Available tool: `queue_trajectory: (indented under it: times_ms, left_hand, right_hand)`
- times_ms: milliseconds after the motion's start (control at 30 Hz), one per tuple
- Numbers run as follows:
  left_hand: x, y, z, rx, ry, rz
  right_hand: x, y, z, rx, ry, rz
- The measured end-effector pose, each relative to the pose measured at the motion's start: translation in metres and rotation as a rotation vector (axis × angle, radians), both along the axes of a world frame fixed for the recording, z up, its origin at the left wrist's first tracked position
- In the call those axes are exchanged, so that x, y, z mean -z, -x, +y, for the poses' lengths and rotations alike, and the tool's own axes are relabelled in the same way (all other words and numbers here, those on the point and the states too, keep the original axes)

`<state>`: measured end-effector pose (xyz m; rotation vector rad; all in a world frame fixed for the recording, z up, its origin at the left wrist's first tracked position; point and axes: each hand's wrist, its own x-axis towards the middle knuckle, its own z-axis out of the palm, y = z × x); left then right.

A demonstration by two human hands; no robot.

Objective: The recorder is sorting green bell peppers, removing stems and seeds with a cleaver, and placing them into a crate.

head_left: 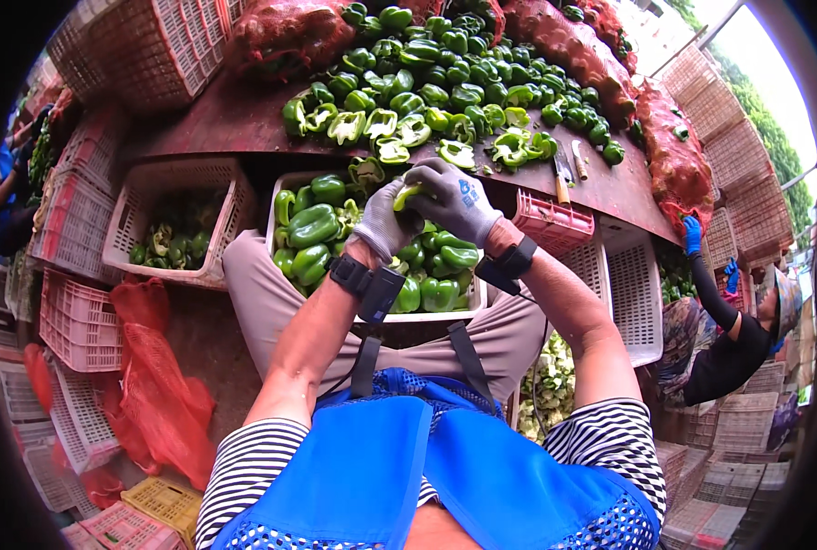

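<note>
My left hand (pixel 383 222) and my right hand (pixel 459 197), both in grey gloves, meet just past the table's near edge. Their fingers close round a light green piece of bell pepper (pixel 407 196), partly hidden by the gloves. Below them, between my knees, stands a white crate (pixel 436 315) holding green bell peppers (pixel 313 225), some of them opened. Cut pepper halves (pixel 346 128) lie along the near side of the dark red table (pixel 198 130). Behind these rises a heap of whole green peppers (pixel 468 69).
Two knives (pixel 562 188) lie right of the cut halves. Red mesh sacks (pixel 569 55) rest on the table. A white crate (pixel 120 229) with peppers stands left, near a red net (pixel 161 394). Pale scraps (pixel 551 385) lie by my right thigh. Another person (pixel 725 344) is at the right.
</note>
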<state>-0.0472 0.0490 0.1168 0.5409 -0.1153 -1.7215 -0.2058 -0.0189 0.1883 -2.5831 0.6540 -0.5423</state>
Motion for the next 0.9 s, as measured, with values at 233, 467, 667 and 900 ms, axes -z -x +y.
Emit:
queue_trajectory:
  times_ms: [233,467,667,900]
  left_hand:
    - [0.036,0.019,0.009,-0.165,-0.077,-0.343]
    - [0.063,0.009,0.022,-0.084,-0.113,-0.413]
    - [0.115,-0.025,0.027,-0.170,-0.037,-0.859]
    - [0.102,-0.001,0.005,-0.239,-0.234,-0.696]
  right_hand:
    - [0.087,-0.022,0.008,0.394,-0.533,-0.458]
    - [0.105,-0.019,0.014,0.515,-1.208,-0.688]
    - [0.105,-0.006,0.014,0.157,-0.283,-0.210]
    - [0.100,-0.001,0.023,-0.029,0.382,0.221]
